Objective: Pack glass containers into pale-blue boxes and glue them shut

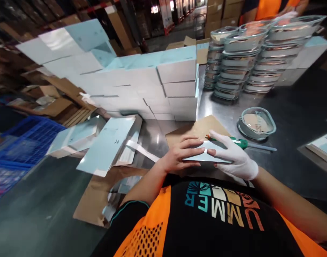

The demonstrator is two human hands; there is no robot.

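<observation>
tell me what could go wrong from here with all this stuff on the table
The glass containers are stacked several high, so a bump might topple some. The green-handled tool lies right beside the gloved right hand, which could knock it aside. The light blue piece under that hand and the bare left hand might slip or bend if pressed unevenly.

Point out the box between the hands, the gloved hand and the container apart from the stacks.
Box (206,157): head view, upper face between the fingertips.
Right hand (237,162): head view, back of the glove.
Container (256,123): head view, middle of its top.
</observation>
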